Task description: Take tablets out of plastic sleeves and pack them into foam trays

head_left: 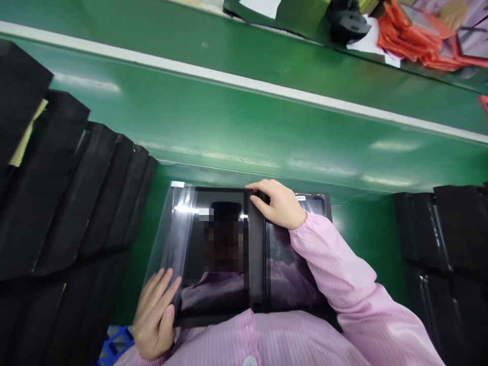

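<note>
In front of me a dark glossy screen panel (224, 295) lies in a black tray. A clear plastic sheet (162, 244) lies along its left side and reaches past its edge. My left hand (154, 315) is at the lower left of this sheet, its fingers stretched out and the thumb apart. At the panel's top right corner is my right hand (282, 203), fingers bent and a gap between thumb and forefinger. A second dark panel (285, 274) sits to the right, partly covered by my right forearm. Small white labels (178, 184) show on the sheet and panels.
Stacked black foam trays (102, 188) rise on the left, and more black trays (457, 229) stand on the right. A green ledge (229, 122) with a white strip runs across behind. Beyond it are a black mouse (348, 25) and red-orange pieces (415, 38). A blue crate (116, 343) shows at lower left.
</note>
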